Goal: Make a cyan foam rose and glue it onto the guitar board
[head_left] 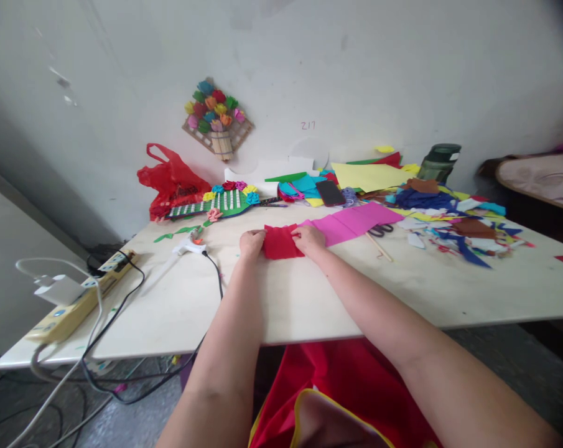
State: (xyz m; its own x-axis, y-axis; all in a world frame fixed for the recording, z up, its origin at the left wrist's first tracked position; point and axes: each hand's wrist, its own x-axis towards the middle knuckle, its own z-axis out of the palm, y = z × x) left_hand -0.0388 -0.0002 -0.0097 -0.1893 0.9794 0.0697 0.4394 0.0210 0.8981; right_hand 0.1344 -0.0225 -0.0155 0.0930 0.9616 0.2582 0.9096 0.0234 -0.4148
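A small red piece of crepe paper is stretched between my two hands, just above or on the white table. My left hand pinches its left edge. On the other side, my right hand grips the paper near its upper right corner, fingers closed. Behind my right hand runs a long pink strip of crepe paper with fold creases. Dark-handled scissors lie partly under that strip, and a thin wooden stick rests beside them.
A white glue gun with a black cord lies left of my hands. A cream power strip runs along the left side. Paper scraps, a phone, a green bottle and a red bag sit farther back.
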